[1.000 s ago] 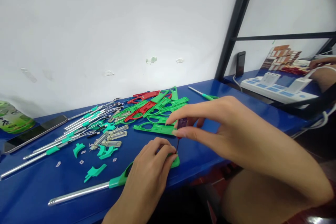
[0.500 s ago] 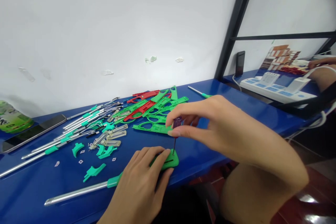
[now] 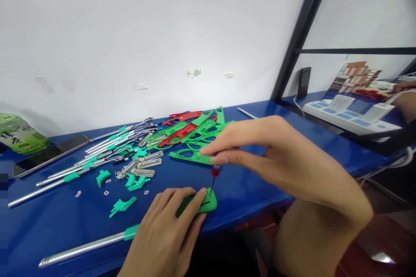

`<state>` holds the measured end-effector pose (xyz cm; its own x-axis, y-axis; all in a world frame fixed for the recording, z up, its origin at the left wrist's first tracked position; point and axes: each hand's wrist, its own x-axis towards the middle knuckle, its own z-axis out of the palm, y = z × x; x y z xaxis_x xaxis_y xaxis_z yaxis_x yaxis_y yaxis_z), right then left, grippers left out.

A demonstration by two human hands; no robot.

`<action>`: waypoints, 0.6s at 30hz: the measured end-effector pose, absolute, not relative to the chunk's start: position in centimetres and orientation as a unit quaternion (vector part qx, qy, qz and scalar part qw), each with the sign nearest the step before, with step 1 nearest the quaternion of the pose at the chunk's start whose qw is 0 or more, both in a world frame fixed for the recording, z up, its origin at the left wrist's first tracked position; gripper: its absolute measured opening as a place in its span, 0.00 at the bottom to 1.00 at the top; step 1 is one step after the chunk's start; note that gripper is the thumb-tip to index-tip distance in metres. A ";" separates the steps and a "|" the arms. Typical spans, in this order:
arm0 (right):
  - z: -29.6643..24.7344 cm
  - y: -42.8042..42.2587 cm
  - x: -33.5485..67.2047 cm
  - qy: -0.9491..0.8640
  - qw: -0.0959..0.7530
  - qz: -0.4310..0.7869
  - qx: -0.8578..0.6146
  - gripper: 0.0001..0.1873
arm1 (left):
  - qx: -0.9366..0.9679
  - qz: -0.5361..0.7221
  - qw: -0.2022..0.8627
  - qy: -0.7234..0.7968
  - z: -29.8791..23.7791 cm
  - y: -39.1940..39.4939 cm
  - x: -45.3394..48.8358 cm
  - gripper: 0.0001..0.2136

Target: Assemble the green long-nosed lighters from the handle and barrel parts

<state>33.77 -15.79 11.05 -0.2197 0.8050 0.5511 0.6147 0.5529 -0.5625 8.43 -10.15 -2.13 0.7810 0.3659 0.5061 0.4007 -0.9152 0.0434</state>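
My left hand (image 3: 169, 225) presses a green long-nosed lighter (image 3: 210, 202) against the blue table, fingers wrapped over its handle. The lighter's metal tube sticks out to the left beyond my hand. My right hand (image 3: 260, 143) pinches a small screwdriver (image 3: 215, 170) with a red collar; its upper handle is hidden by the fingers. The shaft stands nearly upright, with its tip at a hole near the end of the green handle. Whether a screw sits in that hole I cannot tell.
Green and red handle shells (image 3: 182, 132) lie piled by the wall. Left of them are metal lighter tubes (image 3: 110, 143) with wires, clear fuel tanks (image 3: 149, 163) and green triggers (image 3: 121, 207). A phone (image 3: 50, 156) and a green bottle (image 3: 22, 134) lie farther left; a power strip (image 3: 352, 117) stands right.
The view has shifted a little. My right fingers have changed their hold on the screwdriver, and its red collar now shows beneath them. My left hand still holds the lighter.
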 end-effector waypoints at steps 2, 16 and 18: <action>11.3 -15.9 33.3 -0.768 0.433 0.126 -0.456 0.04 | -0.941 -0.267 0.035 -0.207 -2.2 -10.2 8.5 0.20; 10.7 -14.2 31.8 -0.738 0.397 0.075 -0.540 0.20 | -0.938 -0.264 0.036 -0.223 -1.8 -10.6 8.9 0.19; 10.8 -14.5 32.0 -0.733 0.396 0.081 -0.547 0.16 | -0.939 -0.259 0.037 -0.223 -1.9 -10.7 8.8 0.18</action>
<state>32.04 -14.54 10.84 -0.0871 0.8664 0.4918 0.7385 0.3875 -0.5518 8.80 -10.66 -1.87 0.7662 0.4001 0.5029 0.4383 -0.8976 0.0464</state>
